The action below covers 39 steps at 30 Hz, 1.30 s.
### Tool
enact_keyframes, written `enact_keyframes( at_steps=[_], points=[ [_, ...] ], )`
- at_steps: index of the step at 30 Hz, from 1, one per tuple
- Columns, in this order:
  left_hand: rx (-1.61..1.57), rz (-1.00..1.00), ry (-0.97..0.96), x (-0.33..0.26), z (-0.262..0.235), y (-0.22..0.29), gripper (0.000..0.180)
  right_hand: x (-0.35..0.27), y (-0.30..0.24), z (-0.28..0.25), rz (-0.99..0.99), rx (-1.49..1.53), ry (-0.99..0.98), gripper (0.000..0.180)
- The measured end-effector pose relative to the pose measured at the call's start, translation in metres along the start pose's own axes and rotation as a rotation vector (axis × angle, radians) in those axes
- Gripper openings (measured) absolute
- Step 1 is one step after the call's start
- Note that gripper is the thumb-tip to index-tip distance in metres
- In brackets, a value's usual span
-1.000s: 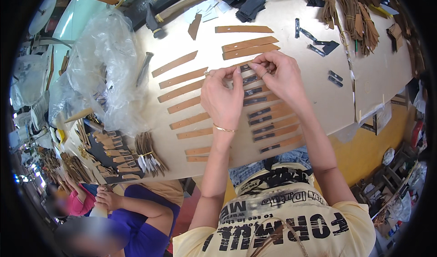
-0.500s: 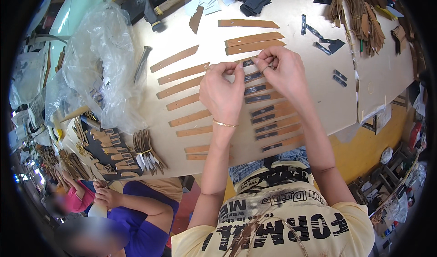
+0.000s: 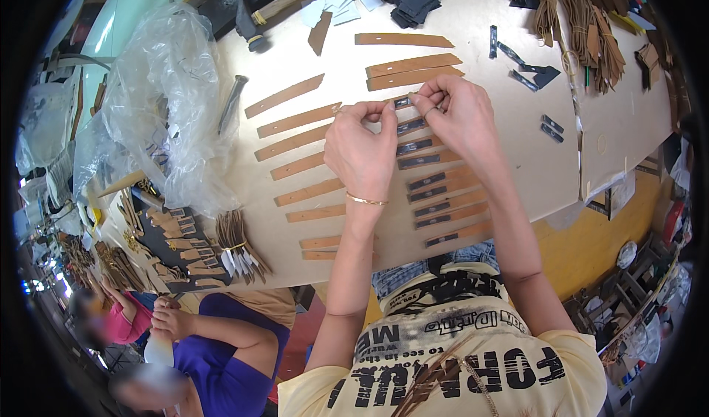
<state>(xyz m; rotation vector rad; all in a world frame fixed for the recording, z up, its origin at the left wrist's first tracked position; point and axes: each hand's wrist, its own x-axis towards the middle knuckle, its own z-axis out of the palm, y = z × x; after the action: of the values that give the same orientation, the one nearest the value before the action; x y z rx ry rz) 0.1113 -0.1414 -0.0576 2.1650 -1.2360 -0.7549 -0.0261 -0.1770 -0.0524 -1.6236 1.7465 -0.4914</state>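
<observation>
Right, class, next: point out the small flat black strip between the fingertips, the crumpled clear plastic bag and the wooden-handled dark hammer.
Small flat black strip (image 3: pixel 402 102), head view: its exposed face.
Crumpled clear plastic bag (image 3: pixel 168 107), head view: its middle folds.
Wooden-handled dark hammer (image 3: pixel 306 1), head view: its handle.

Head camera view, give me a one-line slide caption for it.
Left hand and right hand meet at a small black piece amid brown strips laid in rows on a worktable.
</observation>
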Motion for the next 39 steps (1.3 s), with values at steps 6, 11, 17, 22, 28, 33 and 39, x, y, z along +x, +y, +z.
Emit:
enact_keyframes(
  at_steps=[6, 11, 17, 22, 28, 33, 39],
  points=[
    [0.011, 0.005, -0.004, 0.0, 0.0, 0.0, 0.015, -0.001, 0.004, 0.002, -0.038, -0.008, 0.011, 0.017],
    [0.01, 0.021, 0.002, 0.0, 0.003, -0.002, 0.016, -0.003, 0.008, 0.008, -0.122, -0.045, 0.085, 0.015],
    [-0.079, 0.189, 0.068, -0.001, -0.003, -0.013, 0.012, -0.006, 0.008, 0.01, -0.139, -0.11, 0.109, 0.016],
    [0.215, 0.547, 0.127, -0.018, -0.016, -0.023, 0.033, -0.007, 0.008, 0.011, -0.188, -0.123, 0.142, 0.014],
    [0.495, 0.584, 0.101, -0.025, -0.002, -0.024, 0.041, -0.01, 0.011, 0.017, -0.178, -0.162, 0.21, 0.015],
    [0.566, 0.551, 0.096, -0.028, 0.002, -0.027, 0.042, -0.009, 0.01, 0.01, -0.114, -0.105, 0.216, 0.018],
    [0.549, 0.57, 0.073, -0.022, 0.002, -0.028, 0.04, -0.017, 0.018, -0.005, -0.295, -0.334, 0.379, 0.025]
  ],
)
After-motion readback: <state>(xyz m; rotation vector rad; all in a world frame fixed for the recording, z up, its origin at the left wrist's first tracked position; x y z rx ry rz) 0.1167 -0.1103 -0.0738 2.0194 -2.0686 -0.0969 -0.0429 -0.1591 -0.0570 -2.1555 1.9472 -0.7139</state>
